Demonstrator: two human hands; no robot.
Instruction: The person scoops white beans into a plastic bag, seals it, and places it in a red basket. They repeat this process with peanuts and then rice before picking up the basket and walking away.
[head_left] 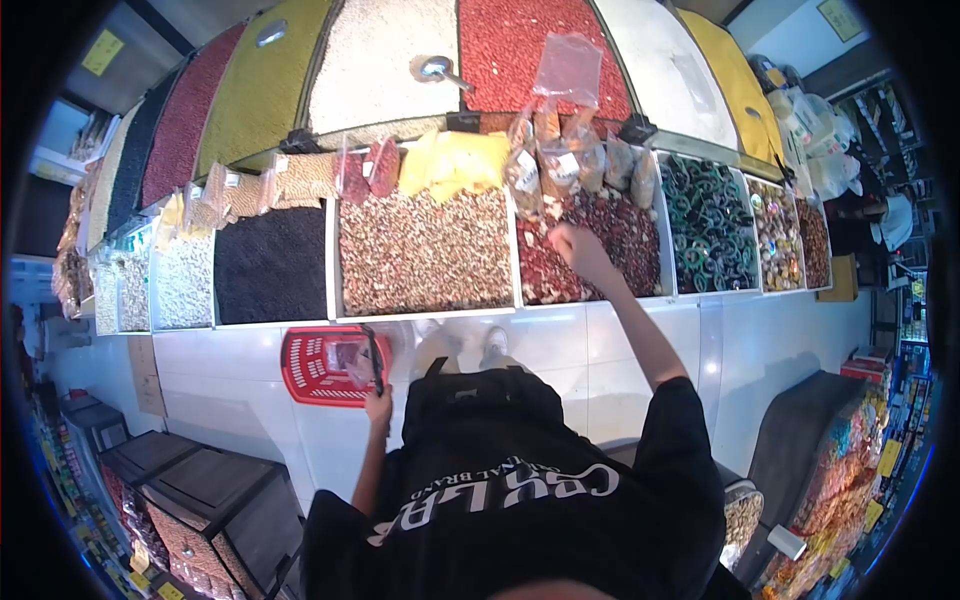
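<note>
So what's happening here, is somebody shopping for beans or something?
A person stands at a long display of open bins filled with grains, beans and nuts. Their right hand reaches into a bin of reddish beans, just below some small sealed bags piled at its back edge. Their left hand carries a red shopping basket by its black handle, hanging low at their side. Whether the right hand is gripping anything is hard to tell.

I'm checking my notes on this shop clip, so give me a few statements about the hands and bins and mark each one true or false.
1. The left hand holds the handle of a red basket. True.
2. The right hand reaches into the black-grain bin. False: it is over the bin of reddish beans.
3. The basket is blue. False: it is red.
4. Sealed bags stand behind the reddish beans. True.
</note>
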